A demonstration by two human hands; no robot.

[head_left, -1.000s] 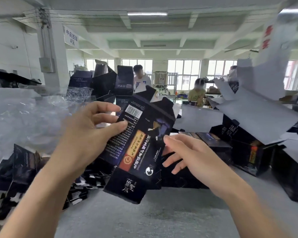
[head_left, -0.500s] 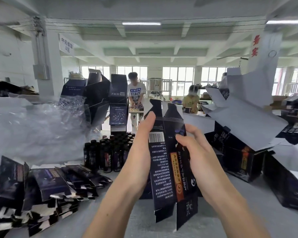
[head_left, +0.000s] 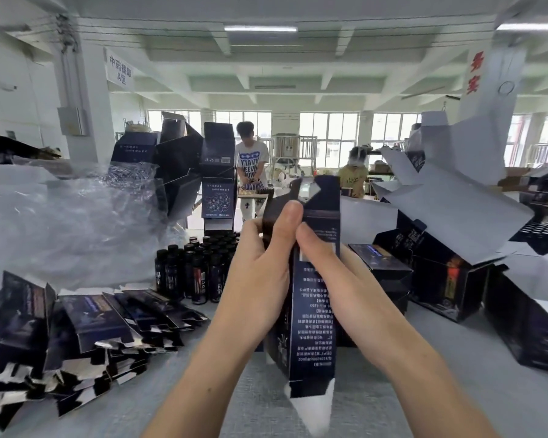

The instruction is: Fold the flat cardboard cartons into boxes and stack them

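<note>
A dark blue printed carton [head_left: 315,327] stands upright between my hands above the grey table [head_left: 424,390], partly opened into a tube with its end flaps loose. My left hand [head_left: 263,273] grips its left side, thumb up along the front edge. My right hand [head_left: 336,273] grips its right side, thumb pressed on the front panel. A heap of flat dark cartons [head_left: 76,330] lies at the left. Opened boxes [head_left: 440,273] with white flaps up stand at the right.
Several small dark bottles [head_left: 196,267] stand behind my left hand. Crumpled clear plastic wrap [head_left: 60,222] fills the left. More dark boxes [head_left: 215,172] are stacked behind the bottles. Two people work at a far table near the windows.
The carton was tilted and flat in my left hand; both hands turned it upright and closed in on its sides, squeezing it open into a tube.
</note>
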